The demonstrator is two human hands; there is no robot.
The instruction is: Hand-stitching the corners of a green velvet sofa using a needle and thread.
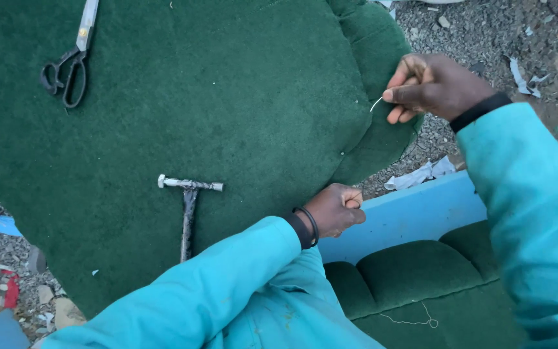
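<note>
R hand is closed in a pinch on a white thread, held at approx 2 o'clock of the frame; the thread is drawn taut from the fingertips down-left toward the edge of the green upholstered panel. L hand is clenched in a fist at approx 5 o'clock from frame centre, pressed on the panel's lower-right edge; whether anything is gripped inside the fist can't be told. A black band is worn on the L wrist, a black cuff on the R; both arms are in teal sleeves.

Step in hand, as judged: a stitch along the padded border is being pulled tight, w/ the fabric steadied by the L fist. The next move would call for tension to be kept even while the thread is drawn through, and for the panel edge to be held so it isn't puckered.

Outward: a hammer lies on the panel at 7 o'clock of the L hand, head up, handle toward the body. Black-handled scissors lie at 10 o'clock, near the top-left corner, well apart from both hands. Below the panel, a blue board and a second green cushioned piece w/ a loose thread on it are seen at 5 o'clock. Gravel ground w/ paper scraps is at 1 o'clock.
</note>
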